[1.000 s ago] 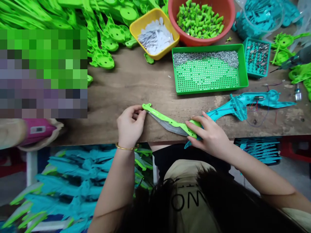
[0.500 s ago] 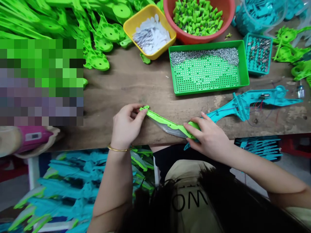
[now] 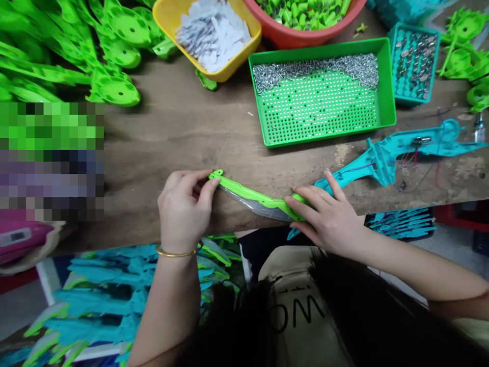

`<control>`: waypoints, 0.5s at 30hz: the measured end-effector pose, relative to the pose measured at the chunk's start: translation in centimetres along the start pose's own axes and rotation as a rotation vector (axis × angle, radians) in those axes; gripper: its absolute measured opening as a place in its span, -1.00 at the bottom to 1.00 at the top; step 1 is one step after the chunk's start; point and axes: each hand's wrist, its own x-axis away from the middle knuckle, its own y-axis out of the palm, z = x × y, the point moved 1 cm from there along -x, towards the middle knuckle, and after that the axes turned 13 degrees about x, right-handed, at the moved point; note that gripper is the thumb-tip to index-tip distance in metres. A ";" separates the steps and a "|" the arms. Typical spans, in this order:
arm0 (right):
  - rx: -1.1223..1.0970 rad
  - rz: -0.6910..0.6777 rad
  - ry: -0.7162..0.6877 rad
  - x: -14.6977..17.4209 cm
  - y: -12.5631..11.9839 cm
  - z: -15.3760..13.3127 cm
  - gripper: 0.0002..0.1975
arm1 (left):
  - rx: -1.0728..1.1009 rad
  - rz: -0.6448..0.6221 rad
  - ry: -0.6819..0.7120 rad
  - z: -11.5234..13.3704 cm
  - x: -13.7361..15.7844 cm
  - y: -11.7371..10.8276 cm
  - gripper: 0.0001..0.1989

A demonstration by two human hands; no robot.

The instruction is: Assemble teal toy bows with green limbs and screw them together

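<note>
A curved bright-green plastic piece (image 3: 252, 195) with a clear strip (image 3: 260, 210) along its lower side lies at the table's front edge. My left hand (image 3: 184, 206) pinches its left tip between thumb and fingers. At its right end my right hand (image 3: 329, 218) closes over it, fingers on top and thumb at the lower side. Under and beyond my right fingers runs a long blue plastic toy part (image 3: 349, 171), with wires and a small metal part on it. My right palm hides the join between green and blue.
A green perforated tray (image 3: 321, 133) holds small screws. Behind stand a yellow bowl (image 3: 225, 74) of whitish strips, a red bowl (image 3: 305, 36) of green pieces and a teal box (image 3: 414, 97) of metal parts. Green parts (image 3: 122, 92) heap at left; blue ones (image 3: 99, 295) lie below the table.
The view has shifted, so the trays appear higher and larger. Both hands keep their hold on the green piece, which shows little change of pose.
</note>
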 end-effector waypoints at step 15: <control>-0.138 0.043 -0.033 -0.1 0.5 0.8 -0.44 | 1.157 -0.007 -0.584 3.3 5.2 4.5 -0.56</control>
